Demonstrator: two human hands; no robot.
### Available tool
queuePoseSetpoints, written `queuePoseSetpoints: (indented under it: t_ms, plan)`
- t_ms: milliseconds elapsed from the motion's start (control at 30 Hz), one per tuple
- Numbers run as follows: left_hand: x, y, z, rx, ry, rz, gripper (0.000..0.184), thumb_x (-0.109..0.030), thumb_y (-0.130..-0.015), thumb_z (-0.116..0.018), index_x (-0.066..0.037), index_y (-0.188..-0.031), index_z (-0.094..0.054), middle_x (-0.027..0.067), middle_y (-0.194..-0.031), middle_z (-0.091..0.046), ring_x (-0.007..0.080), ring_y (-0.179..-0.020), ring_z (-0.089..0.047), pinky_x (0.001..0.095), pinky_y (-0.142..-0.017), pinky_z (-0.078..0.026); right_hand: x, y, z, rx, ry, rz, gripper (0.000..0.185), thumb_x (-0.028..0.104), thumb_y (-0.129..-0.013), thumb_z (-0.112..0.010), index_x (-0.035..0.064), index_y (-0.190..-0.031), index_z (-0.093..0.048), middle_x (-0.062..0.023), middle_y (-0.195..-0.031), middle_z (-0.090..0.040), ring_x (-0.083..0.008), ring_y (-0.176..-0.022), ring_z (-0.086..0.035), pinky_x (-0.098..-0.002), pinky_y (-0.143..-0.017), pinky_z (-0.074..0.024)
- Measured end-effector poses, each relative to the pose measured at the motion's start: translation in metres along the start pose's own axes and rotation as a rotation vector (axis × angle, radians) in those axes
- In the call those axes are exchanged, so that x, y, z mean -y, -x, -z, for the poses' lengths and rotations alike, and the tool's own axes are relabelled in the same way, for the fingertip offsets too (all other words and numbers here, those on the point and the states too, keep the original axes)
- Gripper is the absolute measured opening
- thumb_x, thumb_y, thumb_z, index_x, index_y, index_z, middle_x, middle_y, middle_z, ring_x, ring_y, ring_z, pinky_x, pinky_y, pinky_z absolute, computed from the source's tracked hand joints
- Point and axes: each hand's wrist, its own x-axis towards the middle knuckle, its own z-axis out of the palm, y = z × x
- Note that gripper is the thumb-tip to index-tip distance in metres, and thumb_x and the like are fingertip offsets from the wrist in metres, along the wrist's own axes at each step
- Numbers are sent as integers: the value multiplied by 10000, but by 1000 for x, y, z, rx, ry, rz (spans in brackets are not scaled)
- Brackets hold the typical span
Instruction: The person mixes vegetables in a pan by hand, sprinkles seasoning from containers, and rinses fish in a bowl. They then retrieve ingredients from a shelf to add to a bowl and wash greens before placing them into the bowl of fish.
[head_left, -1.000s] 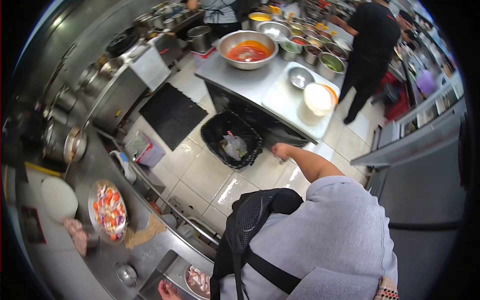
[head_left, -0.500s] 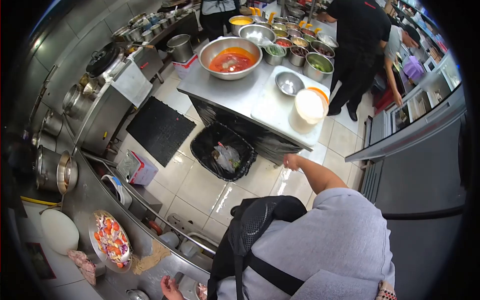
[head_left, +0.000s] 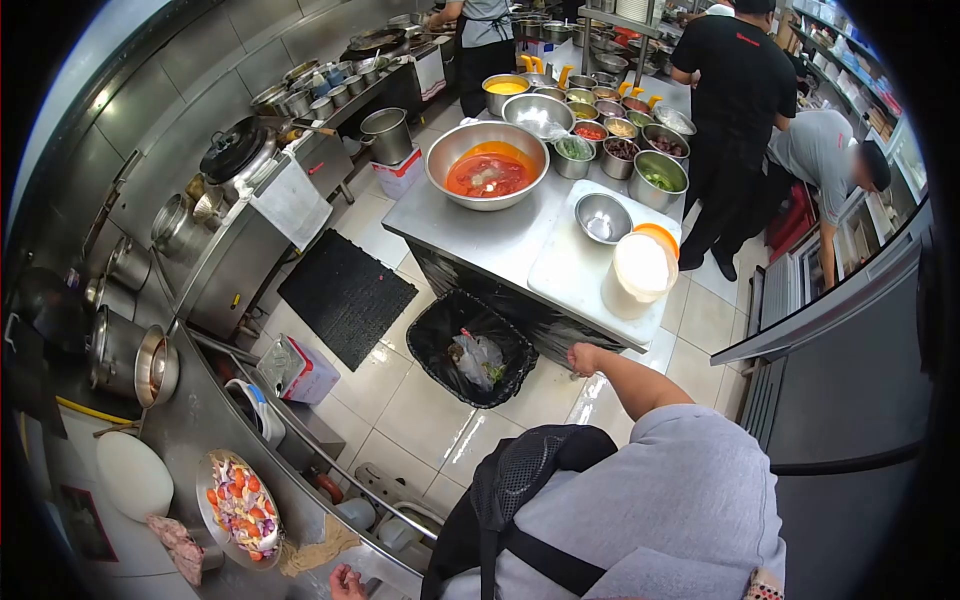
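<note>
Left hand (head_left: 346, 583), fingers loosely apart, comes nearer the brown cloth (head_left: 322, 547); right hand (head_left: 585, 359) stays curled, fingers together; a grey-shirted worker (head_left: 818, 150) bends into fuller view.

The person's right arm (head_left: 645, 388), bare below a short grey sleeve (head_left: 685, 430), slants up and leftward toward the black-lined bin (head_left: 435, 345). The right hand (head_left: 587, 359) appears just right of the bin, fingers bent inward, too small to tell how tightly. The left hand (head_left: 346, 582) shows well below the bin and leftward, its visible fingers loosely curled.
</note>
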Motion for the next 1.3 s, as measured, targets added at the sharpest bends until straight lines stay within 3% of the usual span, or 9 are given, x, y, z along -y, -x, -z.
queuePoseSetpoints:
  t_ms: [367, 500, 600, 700, 1033, 1167, 1233, 1267, 1300]
  plan:
    - [33, -4, 18, -42, -166, -73, 443, -264, -950, -631, 3, -1290, -532, 140, -1105, -646, 247, -937, -637, 346, -760, -539, 15, -27, -14, 1, 111, 60, 134, 85, -713, -655, 43, -701, -528, -121, -613, -611, -228, -536, -624, -376, -498, -496]
    - [27, -5, 20, -112, -14, -139, 276, -78, -904, -631, 9, -1164, -595, 87, -1060, -648, 159, -851, -610, 291, -741, -521, -12, -66, -33, -5, 298, 189, 158, 159, -765, -595, 21, -696, -561, -132, -600, -583, -262, -535, -561, -399, -545, -482]
    - [-4, 23, 9, -201, -7, -33, 283, -70, -905, -622, 14, -1173, -593, 92, -1041, -657, 162, -894, -616, 290, -781, -515, -22, -78, -45, 70, -180, 81, 219, -72, -734, -588, 92, -635, -485, -63, -595, -547, -194, -520, -540, -397, -446, -452]
    - [9, 28, 10, -286, -69, -106, 289, -112, -914, -614, -43, -1195, -596, 45, -1051, -664, 119, -809, -612, 265, -658, -477, 11, -54, -40, 96, -59, -62, 274, -55, -705, -720, 87, -666, -489, -57, -597, -553, -174, -505, -564, -342, -441, -477]
    - [34, 121, 21, -464, -1, 95, 315, -101, -909, -634, -22, -1212, -602, 121, -1129, -663, 174, -917, -641, 303, -785, -513, 97, -105, -67, 216, 149, 22, 344, -79, -721, -772, 72, -642, -473, -74, -591, -562, -186, -493, -572, -330, -419, -468]
    - [68, 178, 51, -693, -42, 95, 335, -122, -883, -659, -31, -1203, -616, 116, -1110, -669, 212, -903, -662, 333, -788, -521, 124, -170, -97, 454, 170, 278, 208, 200, -891, -616, 68, -730, -611, -113, -628, -598, -255, -507, -572, -484, -442, -459]
    - [57, 221, 68, -847, -90, 116, 340, -127, -863, -671, -52, -1191, -623, 109, -1105, -651, 236, -921, -647, 357, -816, -515, 107, -280, -129, 523, 407, 542, 175, 140, -818, -684, 26, -924, -604, -107, -791, -655, -266, -718, -625, -524, -657, -535]
    - [53, 249, 76, -952, -87, 156, 340, -127, -863, -671, -52, -1191, -623, 109, -1105, -651, 236, -921, -647, 357, -816, -515, 128, -276, -154, 725, -153, 313, 450, 554, -866, -485, 137, -842, -653, 4, -559, -469, -243, -543, -524, -454, -514, -471]
    - [47, 273, 83, -1029, -154, 152, 333, -121, -857, -676, -67, -1182, -626, 107, -1106, -637, 237, -945, -632, 361, -836, -511, 163, -255, -159, 725, 9, 293, 366, 456, -865, -502, 123, -931, -639, -15, -604, -512, -238, -573, -548, -441, -528, -481]
